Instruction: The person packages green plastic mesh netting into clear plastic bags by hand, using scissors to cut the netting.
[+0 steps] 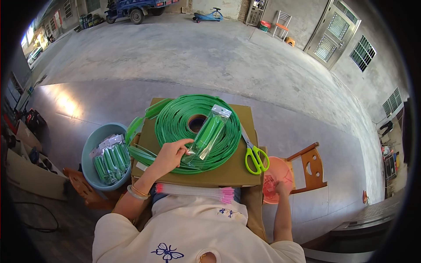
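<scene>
A large coil of green strip [175, 118] lies flat on a cardboard box in front of me. On top of it is a clear plastic packet [210, 133] with a white header and green pieces inside. The fingers of my left hand [169, 158] are closed on the packet's lower left edge, thumb and index bent. My right hand [283, 188] reaches down into a pink basin [280, 165] holding reddish-pink small pieces; its fingertips are hard to make out. Green-handled scissors [255, 158] lie at the box's right edge. A bundle of thin pink-tipped sticks [197, 192] rests across my lap.
A blue tub [90, 162] at left holds several filled packets [112, 160]. The cardboard box [239, 175] stands close against my lap. A wooden chair [313, 168] is behind the basin. Farther off are a blue three-wheeled truck [136, 8] and a metal door [333, 33].
</scene>
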Action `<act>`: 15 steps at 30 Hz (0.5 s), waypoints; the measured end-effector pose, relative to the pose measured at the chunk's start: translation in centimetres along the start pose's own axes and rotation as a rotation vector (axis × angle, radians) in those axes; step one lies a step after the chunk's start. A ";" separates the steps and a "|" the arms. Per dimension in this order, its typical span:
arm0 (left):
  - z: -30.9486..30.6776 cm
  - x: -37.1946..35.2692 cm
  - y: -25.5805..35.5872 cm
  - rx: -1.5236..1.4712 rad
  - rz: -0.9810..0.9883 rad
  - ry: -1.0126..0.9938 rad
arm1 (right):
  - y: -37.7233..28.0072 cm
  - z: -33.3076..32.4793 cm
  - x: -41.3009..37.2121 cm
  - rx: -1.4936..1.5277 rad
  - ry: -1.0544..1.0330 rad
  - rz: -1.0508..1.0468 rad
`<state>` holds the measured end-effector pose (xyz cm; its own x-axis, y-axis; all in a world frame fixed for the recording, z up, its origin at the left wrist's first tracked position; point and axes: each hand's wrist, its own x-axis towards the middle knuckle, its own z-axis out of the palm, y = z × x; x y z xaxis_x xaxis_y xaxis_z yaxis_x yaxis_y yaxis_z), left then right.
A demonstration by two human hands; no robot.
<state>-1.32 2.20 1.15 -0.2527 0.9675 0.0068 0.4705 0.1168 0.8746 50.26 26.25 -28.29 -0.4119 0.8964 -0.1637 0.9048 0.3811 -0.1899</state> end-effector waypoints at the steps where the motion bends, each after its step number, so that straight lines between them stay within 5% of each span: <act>1: 0.0 0.1 -0.2 0.044 0.061 0.007 | 1.0 2.3 -0.1 -0.185 0.023 -0.037; 3: 0.1 0.6 -1.0 0.122 0.193 0.032 | 1.0 1.1 -0.1 -0.170 0.057 0.040; 5: 0.6 1.1 -1.9 0.182 0.347 0.036 | -2.3 -6.4 -0.4 0.168 0.023 0.304; 7: 0.6 0.9 -1.2 0.169 0.264 -0.015 | -5.5 -12.9 -0.7 0.551 0.072 0.384; 11: 1.3 1.2 -1.2 0.219 0.239 0.008 | -10.1 -23.8 -2.2 1.056 0.197 0.206; 15: 2.3 1.5 -1.0 0.271 0.299 0.109 | -13.4 -26.6 -4.2 1.405 0.252 0.043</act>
<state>-0.25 4.06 -0.81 -0.1517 0.9402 0.3050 0.7388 -0.0971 0.6669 42.78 23.41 0.71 -0.2230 0.9736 -0.0490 -0.0017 -0.0507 -0.9987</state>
